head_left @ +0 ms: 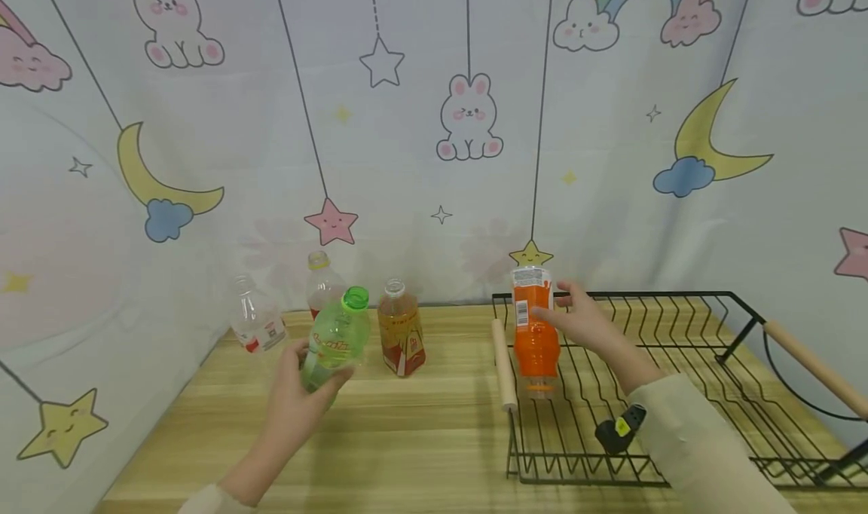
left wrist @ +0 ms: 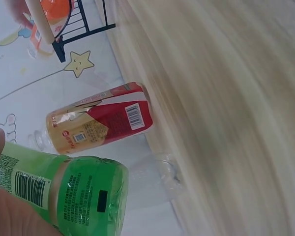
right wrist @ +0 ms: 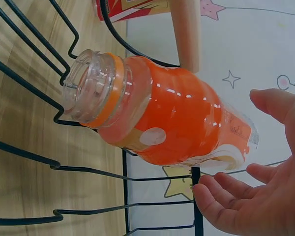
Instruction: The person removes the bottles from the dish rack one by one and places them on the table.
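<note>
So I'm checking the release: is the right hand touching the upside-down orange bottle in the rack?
Apart. The right wrist view shows background between the open right hand and the orange bottle.

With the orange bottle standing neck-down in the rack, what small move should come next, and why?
Probably carry the green plastic bottle gripped by the left hand toward the black wire rack. The orange plastic bottle already stands neck-down in the rack, and the right hand is open beside it, fingers apart from it.
</note>
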The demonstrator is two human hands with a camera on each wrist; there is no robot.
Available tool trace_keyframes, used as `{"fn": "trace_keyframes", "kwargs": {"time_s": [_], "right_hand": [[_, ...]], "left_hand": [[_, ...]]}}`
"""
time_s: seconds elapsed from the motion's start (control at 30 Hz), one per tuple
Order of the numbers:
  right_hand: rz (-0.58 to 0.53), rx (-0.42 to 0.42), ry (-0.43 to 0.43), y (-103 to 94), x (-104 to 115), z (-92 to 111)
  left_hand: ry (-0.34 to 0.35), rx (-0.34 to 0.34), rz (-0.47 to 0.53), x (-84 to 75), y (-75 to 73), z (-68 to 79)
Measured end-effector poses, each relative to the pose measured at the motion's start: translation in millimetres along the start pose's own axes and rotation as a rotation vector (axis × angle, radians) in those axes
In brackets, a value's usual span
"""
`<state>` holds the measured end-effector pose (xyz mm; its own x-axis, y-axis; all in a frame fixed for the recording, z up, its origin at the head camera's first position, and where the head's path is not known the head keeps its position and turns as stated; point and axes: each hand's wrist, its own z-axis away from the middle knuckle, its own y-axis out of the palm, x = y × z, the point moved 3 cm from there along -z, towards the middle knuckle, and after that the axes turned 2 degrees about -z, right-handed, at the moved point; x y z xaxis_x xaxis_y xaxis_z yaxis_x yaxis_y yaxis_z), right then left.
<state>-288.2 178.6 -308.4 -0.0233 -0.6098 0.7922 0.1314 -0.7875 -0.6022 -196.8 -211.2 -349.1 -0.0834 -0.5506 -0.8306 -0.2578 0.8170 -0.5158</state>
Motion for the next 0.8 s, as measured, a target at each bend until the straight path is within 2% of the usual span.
{"fn": "trace_keyframes", "kwargs": {"time_s": [0.4,0.8], "right_hand": [[0.005,0.026,-0.01,6.2,-5,-2],[0.006,0.055,-0.015,9.6,-10,-2]], "left_hand": [[-0.111,0.02,0.059,22.3,-8.0,1.0],[-0.196,-0.009,0.106,46.6,-13.3,0.6]]}}
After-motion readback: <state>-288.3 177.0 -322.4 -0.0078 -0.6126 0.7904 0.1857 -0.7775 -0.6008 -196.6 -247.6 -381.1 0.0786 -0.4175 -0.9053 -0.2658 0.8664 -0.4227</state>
